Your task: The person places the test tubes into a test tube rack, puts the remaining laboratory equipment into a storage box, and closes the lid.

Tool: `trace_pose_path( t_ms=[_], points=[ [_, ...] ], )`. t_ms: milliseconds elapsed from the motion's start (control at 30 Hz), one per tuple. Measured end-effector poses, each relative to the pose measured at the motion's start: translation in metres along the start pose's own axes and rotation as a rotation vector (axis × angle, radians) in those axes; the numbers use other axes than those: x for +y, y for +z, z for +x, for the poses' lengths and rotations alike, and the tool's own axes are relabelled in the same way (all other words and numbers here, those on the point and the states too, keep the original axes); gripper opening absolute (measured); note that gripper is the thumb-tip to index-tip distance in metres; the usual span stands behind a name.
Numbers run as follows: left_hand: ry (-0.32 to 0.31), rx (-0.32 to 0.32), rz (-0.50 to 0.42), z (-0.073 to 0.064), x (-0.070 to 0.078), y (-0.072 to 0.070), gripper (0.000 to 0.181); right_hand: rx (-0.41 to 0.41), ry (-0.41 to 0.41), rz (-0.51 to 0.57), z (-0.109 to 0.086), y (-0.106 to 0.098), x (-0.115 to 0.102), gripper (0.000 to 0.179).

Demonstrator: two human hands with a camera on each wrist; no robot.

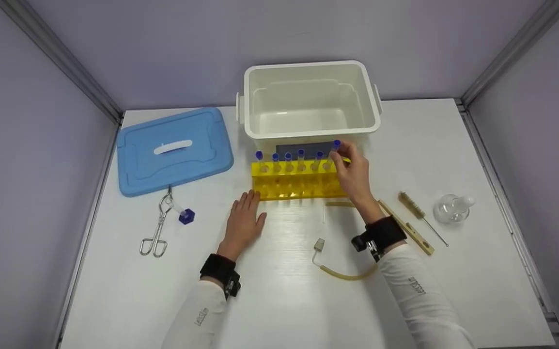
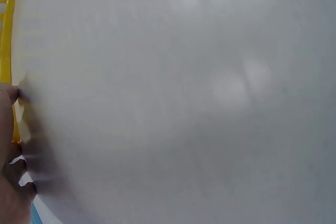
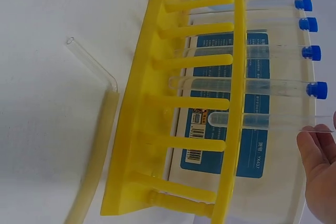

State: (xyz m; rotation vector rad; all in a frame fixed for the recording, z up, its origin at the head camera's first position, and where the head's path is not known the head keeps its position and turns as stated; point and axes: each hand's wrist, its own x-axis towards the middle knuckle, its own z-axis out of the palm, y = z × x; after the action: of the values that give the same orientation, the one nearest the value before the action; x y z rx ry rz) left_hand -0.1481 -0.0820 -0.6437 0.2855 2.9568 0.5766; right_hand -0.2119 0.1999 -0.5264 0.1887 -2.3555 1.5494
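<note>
A yellow test tube rack (image 1: pixel 299 186) stands in front of the white bin, holding several test tubes with blue stoppers. My right hand (image 1: pixel 354 172) pinches the upper end of a test tube (image 3: pixel 254 121) at the right of the row. That tube passes through the rack's top plate, and its rounded bottom hangs above the rack's base. Its blue stopper (image 1: pixel 336 144) shows just above my fingers. My left hand (image 1: pixel 244 220) rests on the table with its fingers extended, fingertips right at the rack's front left corner. Only the edge of this hand shows in the left wrist view.
Behind the rack is a white bin (image 1: pixel 312 134). A blue lid (image 1: pixel 178 167), metal tongs (image 1: pixel 160 223) and a blue-based tube (image 1: pixel 186 216) lie left. To the right are rubber tubing (image 1: pixel 349 277), a wooden clamp (image 1: pixel 420 237), a brush (image 1: pixel 411 205) and a glass bottle (image 1: pixel 451 209).
</note>
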Motion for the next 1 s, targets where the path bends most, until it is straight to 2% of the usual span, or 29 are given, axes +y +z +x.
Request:
trace_pose_path(
  t_ms=[333, 667, 1000],
  points=[
    [0.003, -0.006, 0.004, 0.001, 0.001, -0.003, 0.063, -0.076, 0.094, -0.069, -0.002, 0.005, 0.012, 0.033],
    [-0.005, -0.016, 0.004, 0.001, 0.0, -0.001, 0.064, -0.1, 0.158, -0.077, -0.004, 0.008, 0.021, 0.031],
    [0.002, 0.0, -0.004, 0.001, 0.0, -0.001, 0.064, -0.1, 0.182, -0.076, -0.006, 0.008, 0.022, 0.032]
  ],
)
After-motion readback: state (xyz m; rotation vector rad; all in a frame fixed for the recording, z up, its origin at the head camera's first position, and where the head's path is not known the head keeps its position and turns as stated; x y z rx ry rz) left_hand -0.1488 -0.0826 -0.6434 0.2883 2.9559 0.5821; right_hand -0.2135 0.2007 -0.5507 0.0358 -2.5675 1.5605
